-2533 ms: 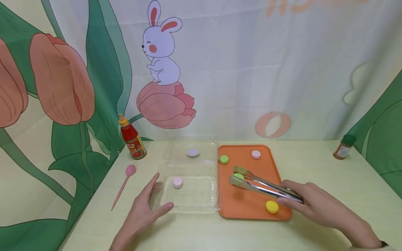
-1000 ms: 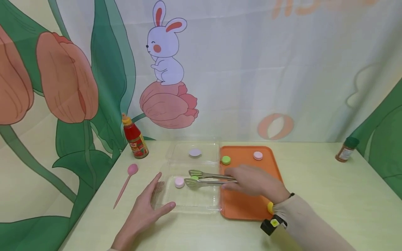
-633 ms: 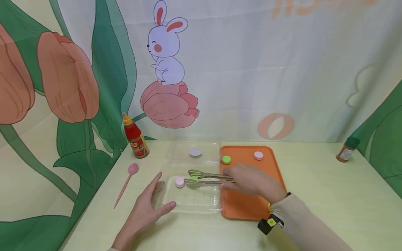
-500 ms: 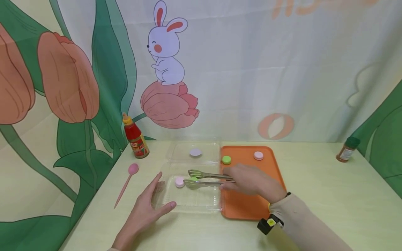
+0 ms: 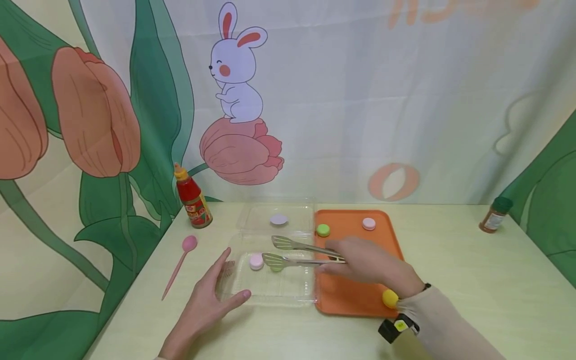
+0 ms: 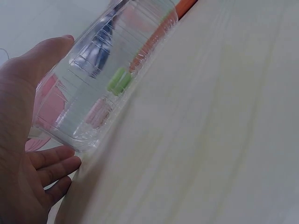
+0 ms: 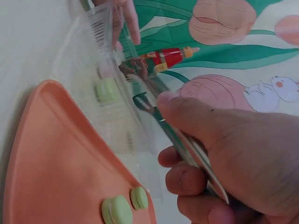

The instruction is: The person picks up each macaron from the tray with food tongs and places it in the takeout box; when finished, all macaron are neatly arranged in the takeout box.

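Note:
My right hand (image 5: 362,262) grips metal tongs (image 5: 306,262), also seen in the right wrist view. The tongs' tips are spread above a clear plastic container (image 5: 288,295). Inside the container, a green macaron (image 6: 119,81) lies beside a pink macaron (image 5: 256,261); in the head view a tong tip partly covers the green one. My left hand (image 5: 209,300) lies at the container's left side with thumb and fingers spread; the left wrist view shows it close against the clear wall. The container's lid (image 5: 256,220) is folded back, with a pale oval patch on it.
Right of the container sits an orange tray (image 5: 355,300) bearing a green macaron (image 5: 323,230), a pink macaron (image 5: 369,224) and a yellow macaron (image 5: 390,298). A sauce bottle (image 5: 194,205) and pink spoon (image 5: 189,244) are at left; a green-capped jar (image 5: 495,215) is far right.
The tongs carried the green macaron left from the tray into the container. Their tips have since spread apart and risen, leaving the macaron there. The left hand has stayed in place.

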{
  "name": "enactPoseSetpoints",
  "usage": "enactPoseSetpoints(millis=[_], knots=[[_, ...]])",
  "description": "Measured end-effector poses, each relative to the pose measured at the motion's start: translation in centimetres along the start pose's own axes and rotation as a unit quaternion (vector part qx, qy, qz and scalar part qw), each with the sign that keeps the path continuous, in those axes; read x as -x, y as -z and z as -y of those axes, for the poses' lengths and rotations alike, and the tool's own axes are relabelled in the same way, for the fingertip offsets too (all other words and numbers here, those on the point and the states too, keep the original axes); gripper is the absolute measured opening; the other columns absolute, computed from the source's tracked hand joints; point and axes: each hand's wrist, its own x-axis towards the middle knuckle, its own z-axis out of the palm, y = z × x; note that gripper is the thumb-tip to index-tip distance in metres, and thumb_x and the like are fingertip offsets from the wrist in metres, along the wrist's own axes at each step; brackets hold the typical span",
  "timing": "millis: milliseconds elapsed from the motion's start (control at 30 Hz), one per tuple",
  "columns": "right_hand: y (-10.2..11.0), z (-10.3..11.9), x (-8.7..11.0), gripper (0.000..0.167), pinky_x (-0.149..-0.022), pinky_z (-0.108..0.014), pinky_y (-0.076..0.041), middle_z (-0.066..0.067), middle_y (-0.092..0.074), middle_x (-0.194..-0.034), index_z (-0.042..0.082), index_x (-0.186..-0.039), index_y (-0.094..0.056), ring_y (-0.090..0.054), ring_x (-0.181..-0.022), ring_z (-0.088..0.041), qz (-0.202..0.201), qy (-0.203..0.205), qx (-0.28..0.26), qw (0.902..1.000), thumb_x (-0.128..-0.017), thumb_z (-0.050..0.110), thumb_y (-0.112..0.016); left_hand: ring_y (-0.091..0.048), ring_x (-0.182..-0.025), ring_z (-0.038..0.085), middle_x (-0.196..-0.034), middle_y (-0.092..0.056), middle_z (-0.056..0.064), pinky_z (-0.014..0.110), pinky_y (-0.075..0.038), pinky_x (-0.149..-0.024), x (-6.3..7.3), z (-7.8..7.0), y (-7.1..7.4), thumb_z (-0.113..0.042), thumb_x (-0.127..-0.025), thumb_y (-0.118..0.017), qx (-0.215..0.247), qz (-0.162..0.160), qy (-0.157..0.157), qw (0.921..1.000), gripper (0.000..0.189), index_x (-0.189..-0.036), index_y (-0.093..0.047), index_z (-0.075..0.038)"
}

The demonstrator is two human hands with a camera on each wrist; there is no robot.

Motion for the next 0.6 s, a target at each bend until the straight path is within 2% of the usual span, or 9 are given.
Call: enactPoseSetpoints(millis=[133,367,500,600], knots=[[0.7,-0.6,1.7,0.037,-0.065,-0.029,-0.047,0.01,-0.063,-0.084,0.019,-0.117,-0.068,-0.057,-0.071,-0.009,-0.028,-0.002,-0.026,0.9993,-0.107,0.054,-0.073,-0.045,-0.161,0.037,-0.172,-0.05,0.015,0.065,-0.032,-0.132,0.0,0.0,0.0,-0.051,-0.09,-0.092,0.002,-0.001,-0.003,1.0,0.112,-0.178,-0.027,-0.027],[2.2,-2.2,4.9,0.04,-0.056,-0.027,-0.035,0.007,-0.049,-0.071,0.023,-0.108,-0.06,-0.045,-0.06,-0.009,-0.081,-0.034,-0.059,0.9944,-0.105,0.061,-0.071,-0.044,-0.161,0.037,-0.172,-0.05,0.015,0.065,-0.032,-0.132,0.1,0.0,0.0,-0.051,-0.091,-0.092,0.001,-0.001,-0.003,1.0,0.111,-0.178,-0.026,-0.031],[2.9,-3.2,6.5,0.043,-0.053,-0.026,-0.034,0.008,-0.042,-0.066,0.021,-0.12,-0.061,-0.041,-0.055,-0.008,-0.102,-0.047,-0.072,0.9911,-0.106,0.06,-0.07,-0.044,-0.162,0.038,-0.172,-0.05,0.015,0.066,-0.031,-0.132,0.1,0.0,0.0,-0.051,-0.091,-0.092,0.002,-0.001,-0.002,1.0,0.111,-0.178,-0.026,-0.03],[3.3,-4.0,7.7,0.042,-0.052,-0.026,-0.034,0.009,-0.04,-0.065,0.019,-0.12,-0.061,-0.04,-0.055,-0.009,-0.114,-0.061,-0.083,0.9882,-0.106,0.059,-0.07,-0.044,-0.161,0.037,-0.171,-0.051,0.015,0.065,-0.031,-0.132,0.2,-0.1,0.0,-0.05,-0.09,-0.092,0.005,0.0,0.002,1.0,0.112,-0.178,-0.026,-0.03]])
